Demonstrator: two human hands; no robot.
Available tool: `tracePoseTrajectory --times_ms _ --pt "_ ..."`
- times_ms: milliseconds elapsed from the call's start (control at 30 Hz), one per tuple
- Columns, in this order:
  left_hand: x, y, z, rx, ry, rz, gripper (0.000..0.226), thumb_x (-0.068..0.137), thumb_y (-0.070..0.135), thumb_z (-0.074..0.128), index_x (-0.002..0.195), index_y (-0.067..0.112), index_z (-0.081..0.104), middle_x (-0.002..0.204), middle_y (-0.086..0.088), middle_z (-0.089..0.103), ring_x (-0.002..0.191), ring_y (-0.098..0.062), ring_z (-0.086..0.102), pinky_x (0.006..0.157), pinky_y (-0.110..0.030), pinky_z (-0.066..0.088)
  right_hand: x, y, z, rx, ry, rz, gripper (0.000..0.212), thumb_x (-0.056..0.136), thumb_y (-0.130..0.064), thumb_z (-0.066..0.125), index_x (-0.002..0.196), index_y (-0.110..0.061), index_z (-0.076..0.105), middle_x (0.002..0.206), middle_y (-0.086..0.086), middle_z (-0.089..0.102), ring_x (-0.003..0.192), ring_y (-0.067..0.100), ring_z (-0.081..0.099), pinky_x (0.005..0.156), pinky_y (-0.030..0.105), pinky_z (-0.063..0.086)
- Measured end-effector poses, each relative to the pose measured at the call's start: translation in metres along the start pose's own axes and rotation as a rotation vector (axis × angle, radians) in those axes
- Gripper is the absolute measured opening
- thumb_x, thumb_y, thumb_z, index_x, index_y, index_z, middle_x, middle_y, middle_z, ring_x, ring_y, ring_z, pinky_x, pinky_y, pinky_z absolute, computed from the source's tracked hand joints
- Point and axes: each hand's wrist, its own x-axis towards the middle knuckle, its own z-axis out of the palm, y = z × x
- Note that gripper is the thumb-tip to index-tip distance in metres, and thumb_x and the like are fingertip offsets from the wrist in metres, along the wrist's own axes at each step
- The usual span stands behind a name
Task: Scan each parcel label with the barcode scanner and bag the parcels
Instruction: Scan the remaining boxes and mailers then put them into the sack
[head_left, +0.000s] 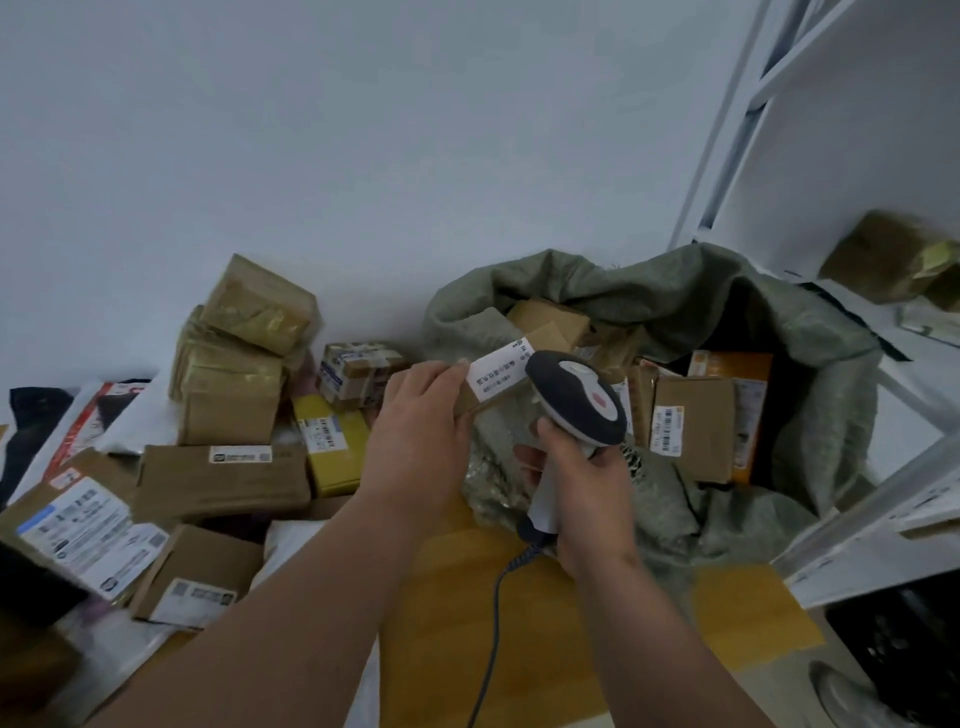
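Note:
My left hand (415, 431) grips a small brown parcel (496, 376) with a white label facing up, held over the near rim of the bag. My right hand (582, 488) holds the grey and white barcode scanner (576, 400) by its handle, its head right beside the label. The scanner's coiled cable hangs down toward me. The grey-green woven bag (810, 364) stands open on the right with several cardboard parcels inside it.
A heap of taped cardboard parcels (228, 395) and mailers lies on the left against the white wall. A white shelf frame (883, 499) stands at the right with a box on it. A yellow-brown flat surface (519, 623) lies below my hands.

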Motion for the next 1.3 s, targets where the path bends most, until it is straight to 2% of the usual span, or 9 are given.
tracePoseTrajectory --times_ms 167,300,400,533,667,733,1067,1167,1300 --pt "0.033 0.035 0.026 0.028 0.064 0.136 0.048 0.090 0.018 0.066 0.137 0.014 0.055 0.129 -0.003 0.056 0.120 -0.023 0.044 0.098 -0.031 0.042 0.032 -0.024 -0.018 0.088 0.023 -0.028 0.026 0.092 -0.017 0.070 0.117 -0.020 0.064 0.100 0.000 0.075 0.083 0.019 0.075 0.067 0.031 0.056" --pt "0.056 0.058 0.036 0.016 0.197 0.221 0.047 0.085 0.014 0.070 0.131 0.010 0.059 0.124 -0.006 0.058 0.114 -0.026 0.044 0.091 -0.026 0.037 0.056 -0.035 -0.031 0.119 0.078 -0.067 0.051 0.081 -0.029 0.078 0.128 -0.021 0.063 0.116 0.001 0.073 0.104 0.025 0.071 0.088 0.045 0.058" --pt "0.076 0.068 0.046 0.019 0.189 0.242 0.049 0.084 0.011 0.069 0.132 0.011 0.058 0.125 -0.007 0.057 0.115 -0.026 0.038 0.089 -0.029 0.040 0.073 -0.039 -0.039 0.142 0.110 -0.059 0.046 0.086 -0.024 0.076 0.129 -0.018 0.062 0.117 0.006 0.072 0.105 0.029 0.070 0.087 0.044 0.059" --pt "0.094 0.075 0.067 0.068 -0.003 0.179 0.050 0.090 0.009 0.060 0.140 0.014 0.051 0.136 -0.009 0.048 0.128 -0.033 0.034 0.101 -0.043 0.045 0.090 -0.041 -0.045 0.162 0.116 -0.011 0.039 0.090 -0.021 0.073 0.127 -0.015 0.063 0.112 0.008 0.074 0.099 0.028 0.072 0.072 0.033 0.057" --pt "0.100 0.067 0.098 0.293 -0.598 0.060 0.071 0.095 0.017 0.053 0.156 0.024 0.017 0.163 -0.008 0.003 0.149 -0.034 0.000 0.121 -0.047 0.016 0.097 -0.035 -0.049 0.130 0.088 0.034 0.036 0.092 -0.019 0.070 0.126 -0.014 0.062 0.101 0.005 0.076 0.087 0.020 0.075 0.068 0.029 0.056" --pt "0.096 0.061 0.106 0.430 -0.718 0.073 0.069 0.096 0.025 0.051 0.155 0.029 0.015 0.164 -0.004 -0.005 0.150 -0.030 -0.007 0.121 -0.054 0.004 0.100 -0.029 -0.053 0.090 0.092 0.058 0.029 0.092 -0.018 0.070 0.120 -0.016 0.064 0.092 0.002 0.077 0.087 0.021 0.075 0.070 0.030 0.057" --pt "0.071 0.030 0.069 0.523 -0.543 0.014 0.052 0.098 0.039 0.043 0.148 0.045 0.027 0.161 0.003 0.015 0.149 -0.028 0.005 0.110 -0.065 -0.013 0.091 -0.001 -0.039 -0.023 0.086 0.106 0.024 0.092 -0.017 0.070 0.115 -0.018 0.063 0.096 0.001 0.070 0.091 0.021 0.070 0.074 0.032 0.056" --pt "0.060 0.015 0.053 0.464 -0.552 -0.057 0.052 0.097 0.040 0.044 0.147 0.045 0.028 0.160 0.001 0.020 0.148 -0.028 0.009 0.114 -0.064 -0.008 0.089 0.006 -0.036 -0.052 0.130 0.102 0.015 0.092 -0.019 0.069 0.104 -0.025 0.061 0.098 0.003 0.070 0.092 0.019 0.069 0.078 0.034 0.057" --pt "0.042 0.000 0.041 0.241 -0.664 -0.346 0.052 0.098 0.049 0.040 0.147 0.047 0.026 0.155 -0.002 0.028 0.143 -0.030 0.023 0.115 -0.057 0.011 0.089 0.014 -0.033 -0.070 0.177 0.149 0.036 0.093 -0.025 0.068 0.127 -0.017 0.057 0.109 0.008 0.068 0.097 0.022 0.066 0.088 0.040 0.055"
